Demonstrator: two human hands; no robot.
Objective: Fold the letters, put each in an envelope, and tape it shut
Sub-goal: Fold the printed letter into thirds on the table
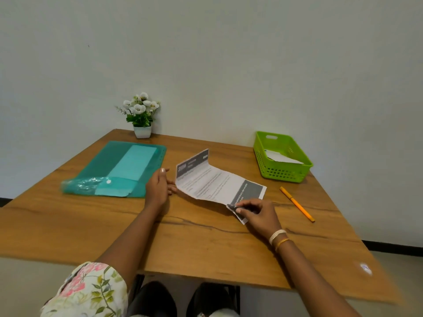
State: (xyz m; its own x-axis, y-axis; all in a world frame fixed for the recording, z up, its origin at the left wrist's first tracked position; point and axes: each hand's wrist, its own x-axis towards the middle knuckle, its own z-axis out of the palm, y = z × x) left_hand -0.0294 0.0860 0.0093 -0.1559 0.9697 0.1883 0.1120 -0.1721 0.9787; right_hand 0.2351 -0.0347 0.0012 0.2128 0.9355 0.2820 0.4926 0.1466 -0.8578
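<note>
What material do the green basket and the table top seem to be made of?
Green basket: probably glossy moulded plastic, judging by its perforated walls and cut-out handle. Table top: wood or wood-look laminate, with brown grain, dark veins and a matte finish.

Teal folder (107,170), lime-green basket (285,172), orange pen (296,204), floral sleeve (91,291).

A white printed paper letter with dark grey bands at both short ends (212,183) lies near the middle of the frame on the tabletop — creased across, its far end standing up, its near right corner lifted and pinched. At the left of the frame, a pale white envelope (135,163) shows through a translucent teal plastic folder (98,167), lying flat inside it. In the green plastic basket (286,172) at the right of the frame rest white envelopes (280,156) — their number is unclear.
</note>
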